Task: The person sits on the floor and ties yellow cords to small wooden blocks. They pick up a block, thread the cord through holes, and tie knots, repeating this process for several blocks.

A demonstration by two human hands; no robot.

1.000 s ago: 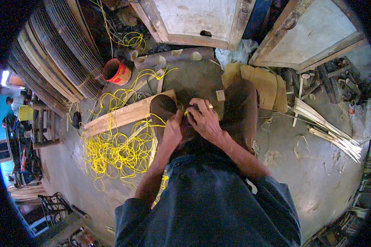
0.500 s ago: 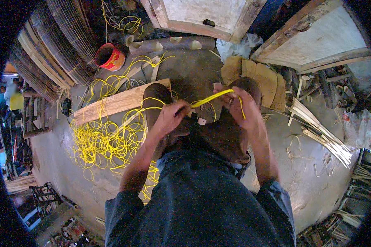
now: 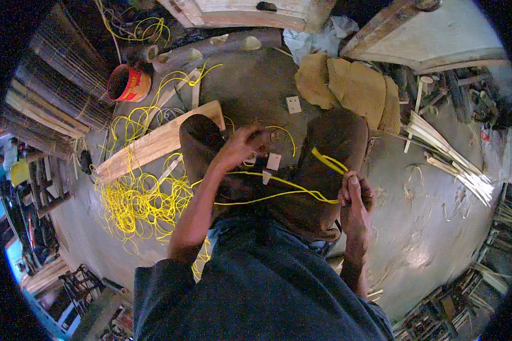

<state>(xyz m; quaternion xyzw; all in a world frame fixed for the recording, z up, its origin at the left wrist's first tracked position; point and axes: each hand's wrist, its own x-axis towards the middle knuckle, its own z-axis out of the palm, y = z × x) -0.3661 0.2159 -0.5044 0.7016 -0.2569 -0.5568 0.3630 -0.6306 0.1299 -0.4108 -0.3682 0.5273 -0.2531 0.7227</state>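
My right hand (image 3: 355,196) is closed around a yellow cord (image 3: 290,183) beside my right knee. A doubled bit of the cord pokes up past the fist, and two strands run from it leftward across my lap. My left hand (image 3: 246,145) is over my left thigh, its fingers blurred and partly hidden. Just right of it lies a small white plate with holes (image 3: 273,161). A short curved piece of yellow cord (image 3: 290,138) shows beyond that plate. The large tangle of yellow cord (image 3: 139,207) lies on the floor at my left.
A wooden board (image 3: 159,145) lies by my left knee, with a red bucket (image 3: 132,84) beyond. Another white plate (image 3: 293,104) is on the floor ahead. Brown cardboard (image 3: 358,85) lies ahead right; pale wood strips (image 3: 449,153) are at right. Rolled slatted mats stand far left.
My hands have moved apart. The right has come back and right with the cord, stretching strands across my lap; the left has let go of the folded cord and shifted slightly forward.
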